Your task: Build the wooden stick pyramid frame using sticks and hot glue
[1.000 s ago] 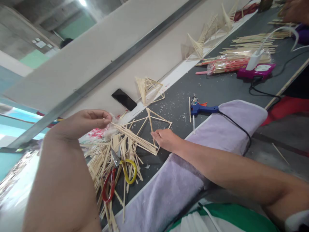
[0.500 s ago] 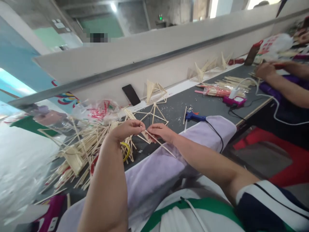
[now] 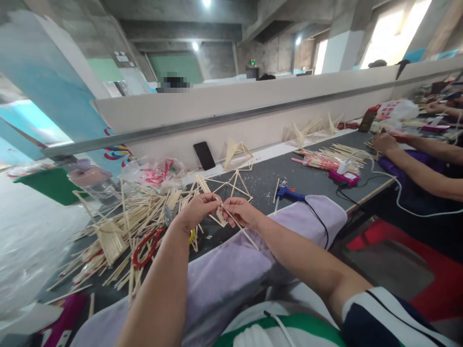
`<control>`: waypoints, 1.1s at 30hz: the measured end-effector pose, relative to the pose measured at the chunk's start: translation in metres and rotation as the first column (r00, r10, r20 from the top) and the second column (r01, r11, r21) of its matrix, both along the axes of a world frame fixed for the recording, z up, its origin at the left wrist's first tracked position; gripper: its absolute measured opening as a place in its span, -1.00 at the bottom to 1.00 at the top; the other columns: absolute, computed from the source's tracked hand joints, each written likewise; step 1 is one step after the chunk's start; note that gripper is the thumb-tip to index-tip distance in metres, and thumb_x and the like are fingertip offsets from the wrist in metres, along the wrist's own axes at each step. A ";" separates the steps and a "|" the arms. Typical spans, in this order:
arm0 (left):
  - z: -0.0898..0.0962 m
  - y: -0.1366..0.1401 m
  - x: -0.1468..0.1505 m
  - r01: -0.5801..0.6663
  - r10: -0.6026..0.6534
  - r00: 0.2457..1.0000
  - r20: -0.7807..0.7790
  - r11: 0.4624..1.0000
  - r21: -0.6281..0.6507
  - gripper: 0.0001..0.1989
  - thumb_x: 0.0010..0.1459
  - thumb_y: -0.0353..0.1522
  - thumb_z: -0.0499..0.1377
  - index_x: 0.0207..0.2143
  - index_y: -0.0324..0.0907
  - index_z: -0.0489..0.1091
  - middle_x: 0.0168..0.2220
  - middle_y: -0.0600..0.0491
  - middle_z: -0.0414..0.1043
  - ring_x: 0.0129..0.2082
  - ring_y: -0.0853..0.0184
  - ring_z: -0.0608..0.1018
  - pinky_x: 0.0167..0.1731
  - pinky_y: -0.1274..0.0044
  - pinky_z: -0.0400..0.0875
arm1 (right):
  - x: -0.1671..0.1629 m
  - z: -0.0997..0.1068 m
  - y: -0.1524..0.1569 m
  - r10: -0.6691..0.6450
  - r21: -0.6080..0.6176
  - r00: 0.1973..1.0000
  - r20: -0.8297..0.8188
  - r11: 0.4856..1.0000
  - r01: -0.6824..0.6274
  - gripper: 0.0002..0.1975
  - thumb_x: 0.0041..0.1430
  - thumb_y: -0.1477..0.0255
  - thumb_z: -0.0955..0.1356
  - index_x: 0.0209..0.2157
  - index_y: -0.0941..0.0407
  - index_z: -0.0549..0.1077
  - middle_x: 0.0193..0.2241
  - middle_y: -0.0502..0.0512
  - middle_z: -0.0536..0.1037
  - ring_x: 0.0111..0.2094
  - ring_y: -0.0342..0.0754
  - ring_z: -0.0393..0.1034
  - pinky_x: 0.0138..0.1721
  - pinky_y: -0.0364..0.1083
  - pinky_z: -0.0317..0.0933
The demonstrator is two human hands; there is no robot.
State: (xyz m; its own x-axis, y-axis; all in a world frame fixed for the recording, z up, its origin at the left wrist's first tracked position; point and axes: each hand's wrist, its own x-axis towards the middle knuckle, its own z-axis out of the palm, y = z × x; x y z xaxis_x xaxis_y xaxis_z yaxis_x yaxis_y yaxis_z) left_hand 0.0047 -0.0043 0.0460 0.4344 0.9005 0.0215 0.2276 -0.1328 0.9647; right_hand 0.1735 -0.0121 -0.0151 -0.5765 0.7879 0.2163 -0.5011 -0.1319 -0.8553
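Head view: left hand [image 3: 202,208] and right hand [image 3: 237,212] both pinch one thin stick [image 3: 246,234] near its upper end; it slants over the lavender cloth [image 3: 224,270]. Stick frame [image 3: 245,184] stands just beyond.

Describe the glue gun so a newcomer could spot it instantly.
Find the dark grey table, then the lavender cloth along its near edge. Next to the cloth, to the right of the person's right hand, lies the glue gun. Its blue body sets it apart from the pale, thin stick beside it.
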 end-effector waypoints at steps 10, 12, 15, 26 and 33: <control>-0.012 -0.026 0.021 0.071 -0.007 0.913 0.408 0.987 -0.142 -0.87 0.03 -0.34 0.21 -0.43 -0.25 0.40 -0.54 0.04 0.38 -0.53 0.36 0.46 -0.42 0.48 0.38 | -0.002 0.000 -0.001 -0.064 0.028 0.993 -0.095 0.997 0.067 -0.69 -0.04 0.23 0.42 -0.44 0.15 0.30 -0.61 -0.08 0.44 -0.72 -0.25 0.25 -0.70 -0.24 0.15; -0.014 -0.029 0.025 0.072 0.008 0.894 0.447 0.984 -0.161 -0.88 0.03 -0.34 0.20 -0.44 -0.25 0.41 -0.55 0.04 0.38 -0.54 0.35 0.46 -0.43 0.45 0.40 | -0.002 -0.001 -0.001 -0.069 0.031 0.994 -0.090 0.997 0.072 -0.67 -0.05 0.22 0.43 -0.45 0.15 0.29 -0.61 -0.08 0.44 -0.72 -0.24 0.24 -0.71 -0.24 0.14; -0.016 -0.031 0.025 0.067 0.033 0.874 0.484 0.980 -0.187 -0.89 0.01 -0.36 0.23 -0.45 -0.25 0.42 -0.56 0.04 0.38 -0.54 0.34 0.47 -0.44 0.46 0.41 | -0.001 -0.001 -0.002 -0.071 0.033 0.995 -0.063 0.997 0.073 -0.67 -0.06 0.21 0.42 -0.46 0.14 0.29 -0.60 -0.06 0.44 -0.71 -0.23 0.25 -0.69 -0.22 0.16; -0.018 -0.038 0.006 0.139 0.107 0.773 0.625 0.933 -0.332 -0.91 0.00 -0.47 0.24 -0.37 -0.23 0.42 -0.37 0.02 0.47 -0.34 0.31 0.54 -0.12 0.31 0.40 | 0.010 0.005 0.005 -0.287 -0.032 0.952 -0.107 0.958 0.285 -0.75 -0.05 0.30 0.42 -0.32 0.13 0.47 -0.42 0.00 0.43 -0.44 -0.22 0.29 -0.42 -0.23 0.22; -0.028 -0.042 0.019 0.181 0.120 0.791 0.600 0.891 -0.416 -0.85 0.00 -0.49 0.24 -0.31 -0.23 0.43 -0.42 0.04 0.46 -0.43 0.39 0.53 -0.24 0.39 0.48 | 0.009 0.005 0.000 -0.114 0.069 0.992 -0.054 0.991 0.117 -0.66 -0.06 0.25 0.43 -0.23 0.14 0.50 -0.24 0.11 0.48 -0.28 -0.11 0.35 -0.30 -0.14 0.27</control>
